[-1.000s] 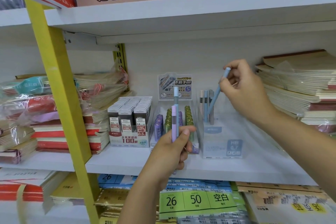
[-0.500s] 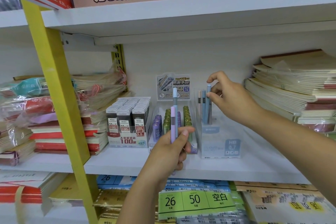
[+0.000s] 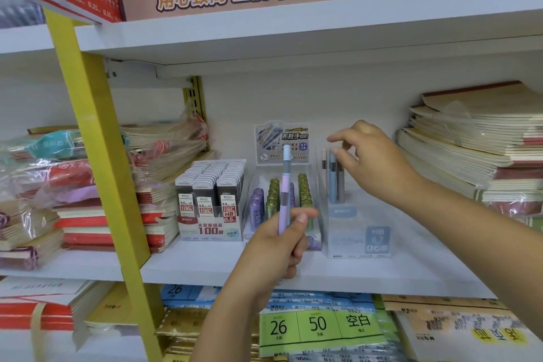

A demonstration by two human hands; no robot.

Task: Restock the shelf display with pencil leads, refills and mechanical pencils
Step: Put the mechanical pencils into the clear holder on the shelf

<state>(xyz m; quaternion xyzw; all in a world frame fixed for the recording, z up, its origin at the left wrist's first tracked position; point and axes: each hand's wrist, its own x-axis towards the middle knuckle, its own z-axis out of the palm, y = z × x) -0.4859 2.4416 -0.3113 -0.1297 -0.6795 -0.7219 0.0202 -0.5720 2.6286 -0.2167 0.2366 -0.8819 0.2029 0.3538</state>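
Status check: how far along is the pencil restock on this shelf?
Done: the lead box looks full, the lead tubes stand in rows, and a few stocked pencils stand at the back of the clear stand. In hand: the left hand grips two pencils; the right hand hovers open over the stand. Left: those two, plus much unfilled stand space.

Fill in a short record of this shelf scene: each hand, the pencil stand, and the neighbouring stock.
Left hand: grips two pencils, upright
Right hand: fingers apart over the stand's pencils
Stand: clear, on the white shelf
Stock left of it: purple and green tubes, then grey lead boxes
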